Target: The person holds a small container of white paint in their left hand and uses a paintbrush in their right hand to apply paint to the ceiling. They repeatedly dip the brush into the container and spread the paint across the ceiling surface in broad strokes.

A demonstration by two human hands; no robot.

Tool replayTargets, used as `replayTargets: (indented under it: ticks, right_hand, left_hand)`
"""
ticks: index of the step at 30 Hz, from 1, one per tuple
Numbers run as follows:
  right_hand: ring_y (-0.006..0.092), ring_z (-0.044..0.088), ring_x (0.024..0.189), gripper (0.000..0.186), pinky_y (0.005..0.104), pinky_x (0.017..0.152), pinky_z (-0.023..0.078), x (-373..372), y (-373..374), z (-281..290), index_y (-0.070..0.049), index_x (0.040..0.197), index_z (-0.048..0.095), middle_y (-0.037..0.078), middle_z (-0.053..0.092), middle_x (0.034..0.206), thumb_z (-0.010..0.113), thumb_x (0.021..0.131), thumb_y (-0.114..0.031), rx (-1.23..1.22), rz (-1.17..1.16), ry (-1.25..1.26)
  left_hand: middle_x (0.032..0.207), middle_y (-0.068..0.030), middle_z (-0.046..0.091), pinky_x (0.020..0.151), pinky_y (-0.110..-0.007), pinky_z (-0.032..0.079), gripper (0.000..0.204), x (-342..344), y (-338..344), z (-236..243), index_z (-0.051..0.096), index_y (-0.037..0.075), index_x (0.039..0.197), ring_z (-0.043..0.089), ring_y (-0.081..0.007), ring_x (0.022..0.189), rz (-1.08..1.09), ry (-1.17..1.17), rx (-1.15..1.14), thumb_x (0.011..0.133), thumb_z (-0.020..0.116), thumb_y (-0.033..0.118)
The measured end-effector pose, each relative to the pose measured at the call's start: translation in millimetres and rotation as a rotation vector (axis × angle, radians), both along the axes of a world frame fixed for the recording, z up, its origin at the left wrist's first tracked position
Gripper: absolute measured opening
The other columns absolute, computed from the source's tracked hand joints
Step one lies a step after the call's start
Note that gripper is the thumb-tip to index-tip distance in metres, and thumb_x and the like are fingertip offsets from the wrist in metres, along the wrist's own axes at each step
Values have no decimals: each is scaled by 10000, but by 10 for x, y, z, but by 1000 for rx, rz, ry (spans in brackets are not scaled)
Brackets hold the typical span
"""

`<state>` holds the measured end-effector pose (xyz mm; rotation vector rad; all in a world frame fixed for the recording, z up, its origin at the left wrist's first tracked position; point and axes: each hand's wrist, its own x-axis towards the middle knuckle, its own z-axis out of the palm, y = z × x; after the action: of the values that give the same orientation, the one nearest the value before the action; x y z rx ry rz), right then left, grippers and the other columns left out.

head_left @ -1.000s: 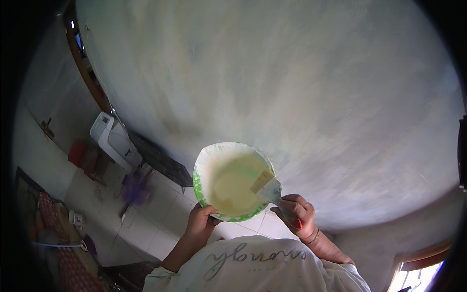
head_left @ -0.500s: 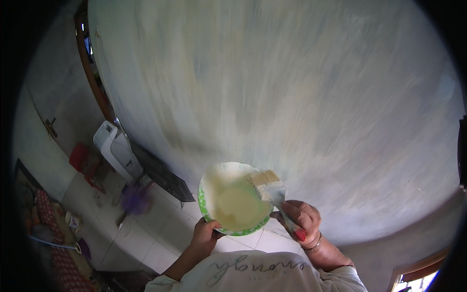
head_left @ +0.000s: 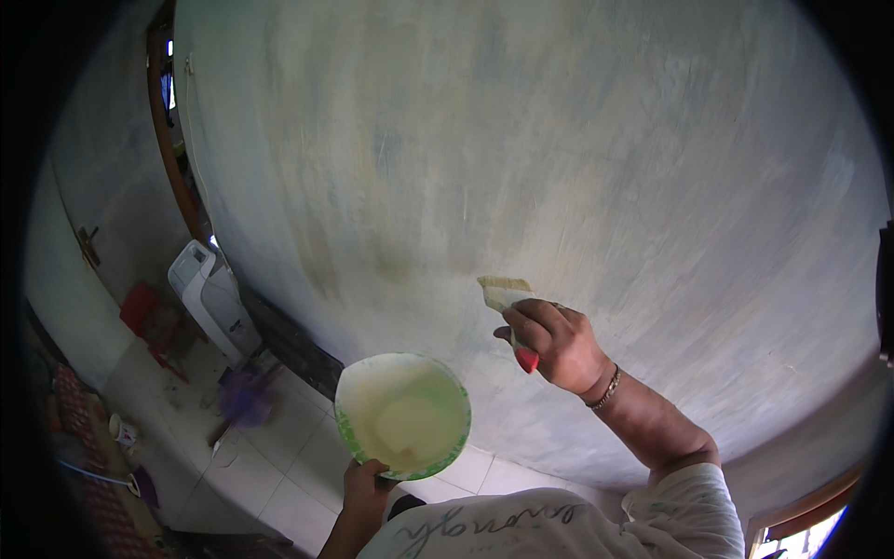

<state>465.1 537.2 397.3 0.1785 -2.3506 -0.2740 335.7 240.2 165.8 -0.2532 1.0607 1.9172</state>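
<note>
My right hand (head_left: 559,345) is closed around a flat paintbrush (head_left: 507,294) with pale bristles and a red handle end. The bristles point up toward the streaked wall (head_left: 484,168); whether they touch it I cannot tell. With my left hand (head_left: 365,484) I grip the near rim of a green and white bowl (head_left: 349,435). Cream-coloured liquid paint (head_left: 410,429) pools inside the bowl. Yellowish and grey strokes run up and down the wall in front of me.
A white and grey appliance (head_left: 212,303) stands on the left by a dark flat panel (head_left: 289,347) along the wall's foot. Behind it is a red chair (head_left: 149,321). A purple object (head_left: 247,396) and a cup (head_left: 121,430) lie farther left. White tiles (head_left: 289,475) cover the floor.
The brush has left the bowl and moved up toward the wall as my right arm stretched out. My left hand has shifted the bowl a little left and lower.
</note>
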Motion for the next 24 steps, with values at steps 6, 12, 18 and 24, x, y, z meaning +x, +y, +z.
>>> replayTargets:
  ticks: [6,12,18,24]
  right_hand:
    - [245,682,763,193,341,660,574,-227,440,90,-25,1028,669,87,652,902,698,846,-83,48,-129,-164]
    - [247,699,803,224,347,684,552,153,597,863,-94,948,715,60,725,898,837,775,-164,215,-240,269]
    - [216,730,825,216,349,713,581,569,293,273,-103,977,720,69,743,929,829,799,-158,123,-276,274]
    - [251,692,843,192,357,715,570,501,586,-1645,-109,994,696,54,660,866,680,806,-78,-258,-203,-206]
  left_hand:
    - [1236,-199,569,829,-514,613,632,-115,65,-463,427,5,1389,664,-368,1043,132,-7,28,769,513,-85]
    - [1253,-182,571,820,-503,623,644,-38,27,-308,425,8,1392,669,-348,1054,95,77,-29,756,500,-64]
    - [1267,-172,576,846,-455,644,655,-176,-44,-719,415,7,1401,671,-332,1093,85,116,2,752,493,-49]
    - [1272,-181,574,838,-461,644,663,-223,38,-656,413,5,1404,670,-336,1092,76,113,30,748,488,-64]
